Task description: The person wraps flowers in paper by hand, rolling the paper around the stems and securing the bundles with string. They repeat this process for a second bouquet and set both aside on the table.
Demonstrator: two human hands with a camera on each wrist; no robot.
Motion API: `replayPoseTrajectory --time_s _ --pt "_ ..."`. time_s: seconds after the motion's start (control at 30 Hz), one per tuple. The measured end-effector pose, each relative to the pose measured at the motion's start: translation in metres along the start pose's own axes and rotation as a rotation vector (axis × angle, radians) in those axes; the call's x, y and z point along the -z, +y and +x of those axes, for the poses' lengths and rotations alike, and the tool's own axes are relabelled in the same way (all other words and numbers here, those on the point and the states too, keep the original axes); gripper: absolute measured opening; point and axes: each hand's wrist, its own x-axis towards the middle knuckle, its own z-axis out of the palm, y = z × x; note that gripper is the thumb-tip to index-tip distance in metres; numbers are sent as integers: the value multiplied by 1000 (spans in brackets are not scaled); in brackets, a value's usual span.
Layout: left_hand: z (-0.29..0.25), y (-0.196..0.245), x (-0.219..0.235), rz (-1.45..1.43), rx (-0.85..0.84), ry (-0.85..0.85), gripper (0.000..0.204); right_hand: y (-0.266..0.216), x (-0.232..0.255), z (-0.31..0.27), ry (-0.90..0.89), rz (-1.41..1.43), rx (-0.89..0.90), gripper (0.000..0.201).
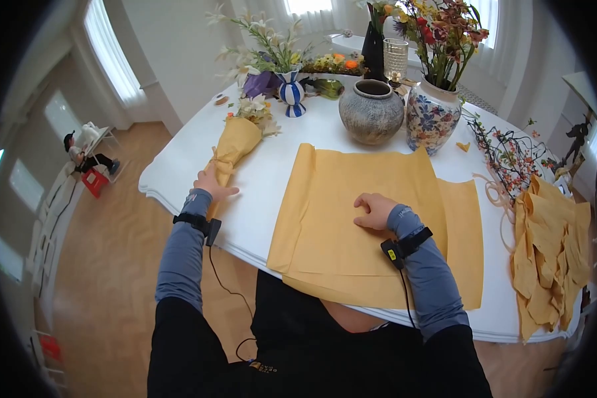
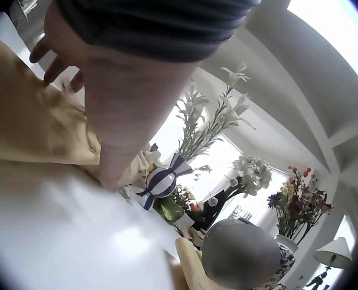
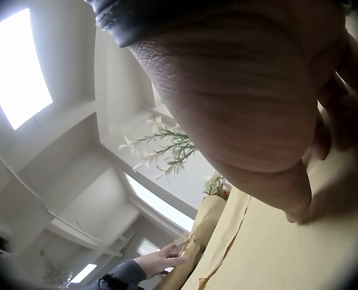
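A bouquet wrapped in yellow-brown paper (image 1: 239, 141) lies at the table's left side, white flowers at its top, narrow end towards the person. The left hand (image 1: 212, 184) rests on its tied middle, thumb out to the right; the left wrist view shows these fingers (image 2: 55, 63) loosely spread over the paper (image 2: 40, 121). Large yellow-brown sheets (image 1: 338, 239) lie overlapped at the front centre, their left edge folded over. On them rests the right hand (image 1: 376, 211), fingers loosely bent, holding nothing visible. Its thumb tip touches the sheet (image 3: 269, 248) in the right wrist view.
Behind the sheets stand a grey round pot (image 1: 371, 116), a floral vase (image 1: 433, 118) and a blue-striped vase (image 1: 291, 96). Red-berried branches (image 1: 511, 156), pink ribbon (image 1: 501, 199) and crumpled paper (image 1: 550, 259) lie at right. Another person (image 1: 79, 156) sits far left.
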Motion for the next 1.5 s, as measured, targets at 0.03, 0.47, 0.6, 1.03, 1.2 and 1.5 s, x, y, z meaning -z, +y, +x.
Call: replayPoseTrajectory --time_s 0.03,0.47,0.6,1.03,1.2,1.5 --pt "-6 0 -3 -1 2 -2 118 0 0 0 1 -12 -2 56" --pt "10 -40 -20 -41 61 222 85 -7 3 -6 15 -31 -49 55" --pt "-5 -28 -43 156 -134 534 74 -6 1 -6 27 -34 -15 55" --pt "-115 124 -69 -733 -385 -161 46 7 -8 -1 56 -82 -25 57" --pt "-133 126 -59 -970 -389 -173 47 13 17 -41 104 -27 -11 55" --pt "-192 137 -43 -471 -790 284 90 93 28 -142 740 -134 -606 53"
